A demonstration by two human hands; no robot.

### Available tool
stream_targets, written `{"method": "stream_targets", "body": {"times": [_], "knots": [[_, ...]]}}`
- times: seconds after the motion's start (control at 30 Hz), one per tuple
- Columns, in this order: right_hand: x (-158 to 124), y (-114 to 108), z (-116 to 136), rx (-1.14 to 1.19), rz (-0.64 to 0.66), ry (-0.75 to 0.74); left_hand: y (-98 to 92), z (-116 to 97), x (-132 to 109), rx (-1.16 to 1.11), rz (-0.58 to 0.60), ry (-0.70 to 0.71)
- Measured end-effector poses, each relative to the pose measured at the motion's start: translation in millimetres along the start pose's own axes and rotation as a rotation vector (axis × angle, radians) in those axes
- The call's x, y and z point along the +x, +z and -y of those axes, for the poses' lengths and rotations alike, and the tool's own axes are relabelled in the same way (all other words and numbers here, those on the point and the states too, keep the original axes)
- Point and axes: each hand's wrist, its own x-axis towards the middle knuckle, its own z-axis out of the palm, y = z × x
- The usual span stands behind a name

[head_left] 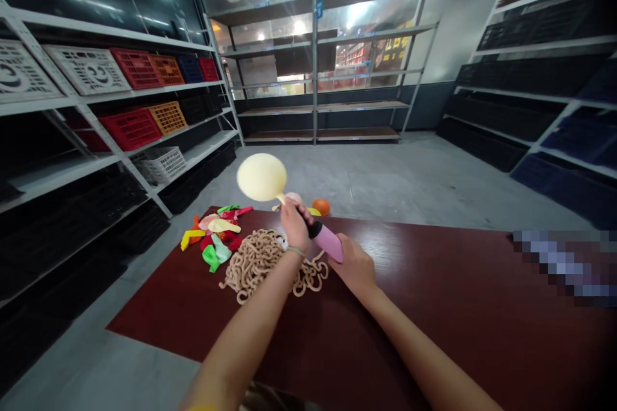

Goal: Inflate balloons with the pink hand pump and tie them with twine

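Plump, smooth, pale yellow balloon (pixel 261 177)

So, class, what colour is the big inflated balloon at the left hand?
The big balloon is pale yellow, best seen in the head view.

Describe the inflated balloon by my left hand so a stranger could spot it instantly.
Start at the dark red table and find your left hand near a heap of tan loops. The balloon juts from that hand. It's pale yellow, round and swollen, far bigger than the limp balloons lying on the table.
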Motion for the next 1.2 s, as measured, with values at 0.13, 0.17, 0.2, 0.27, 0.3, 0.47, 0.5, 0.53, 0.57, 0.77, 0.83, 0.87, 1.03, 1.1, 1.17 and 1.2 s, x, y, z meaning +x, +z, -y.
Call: {"method": "stream_targets", "body": {"times": [0.13, 0.17, 0.2, 0.27, 0.3, 0.47, 0.5, 0.53, 0.57, 0.77, 0.83, 0.87, 1.03, 1.1, 1.17, 1.2], "knots": [[-1.5, -1.7, -1.5, 0.005, 0.019, -0.012, -2.3, 8.1, -11.7, 0.004, 0.081, -0.038], [-1.5, -2.0, -0.5, 0.004, 0.040, -0.029, -7.6, 1.6, -5.2, 0.010, 0.064, -0.052], [-1.4, -2.2, 0.7, 0.004, 0.060, -0.046, -13.5, -7.9, 4.3, 0.010, 0.033, -0.064], [-0.8, -2.6, 2.8, 0.009, 0.094, -0.074, -24.1, -32.9, 28.7, -0.010, -0.041, -0.072], [-0.5, -2.6, 3.6, 0.015, 0.101, -0.079, -27.5, -46.9, 41.9, -0.022, -0.057, -0.064], [0.4, 0.0, 5.4, 0.064, 0.073, -0.025, -20.8, -87.5, 79.4, -0.047, -0.051, 0.080], [0.4, 0.8, 5.6, 0.070, 0.060, -0.010, -16.2, -83.9, 76.5, -0.053, -0.049, 0.095], [0.4, 1.3, 5.8, 0.072, 0.045, 0.007, -11.3, -76.0, 69.7, -0.056, -0.049, 0.094], [0.4, 1.5, 5.7, 0.075, 0.032, 0.024, -6.4, -64.5, 59.5, -0.057, -0.045, 0.085], [0.1, -3.2, 1.9, 0.111, 0.019, 0.080, 7.5, 6.4, -8.0, 0.001, 0.157, -0.059], [0.1, -5.4, 1.0, 0.103, 0.031, 0.049, 3.2, 4.5, -6.3, 0.026, 0.139, -0.067], [0.3, -6.3, 1.0, 0.102, 0.038, 0.024, 0.2, -3.1, 0.5, 0.037, 0.123, -0.066], [1.8, -5.4, 4.6, 0.161, 0.066, -0.023, -6.2, -77.0, 58.8, 0.052, 0.091, 0.030], [2.2, -2.7, 6.2, 0.191, 0.061, -0.016, -2.4, -98.5, 74.7, 0.052, 0.092, 0.083], [2.2, -0.3, 6.8, 0.202, 0.052, -0.002, 2.8, -101.1, 78.4, 0.033, 0.062, 0.124], [2.1, 0.5, 6.8, 0.199, 0.048, 0.014, 5.5, -94.6, 75.3, 0.019, 0.038, 0.134]]}}
